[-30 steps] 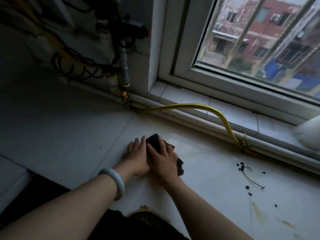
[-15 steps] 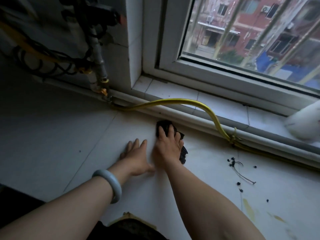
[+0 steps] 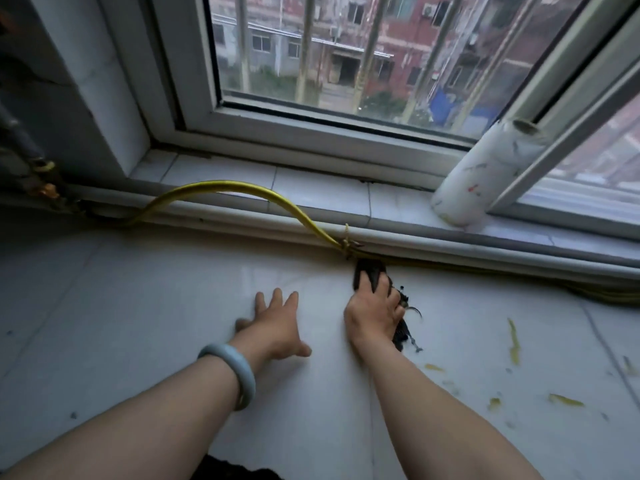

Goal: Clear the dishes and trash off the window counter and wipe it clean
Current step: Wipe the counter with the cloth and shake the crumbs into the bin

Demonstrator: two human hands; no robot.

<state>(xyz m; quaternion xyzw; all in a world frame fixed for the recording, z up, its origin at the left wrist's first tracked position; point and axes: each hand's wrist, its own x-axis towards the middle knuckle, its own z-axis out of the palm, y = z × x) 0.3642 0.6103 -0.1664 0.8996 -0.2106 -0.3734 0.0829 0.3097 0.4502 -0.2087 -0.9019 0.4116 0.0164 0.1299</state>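
At centre frame, right hand (image 3: 375,315) grips a dark crumpled cloth (image 3: 369,272) on the white tiled counter (image 3: 138,306); left hand (image 3: 277,329) flat, fingers spread

No text, label, brand or number can be read. The roll (image 3: 485,174) on the sill carries only small coloured flecks, not letters. A small red-and-white sign (image 3: 437,76) on the building beyond the window is too small and blurred to make out.
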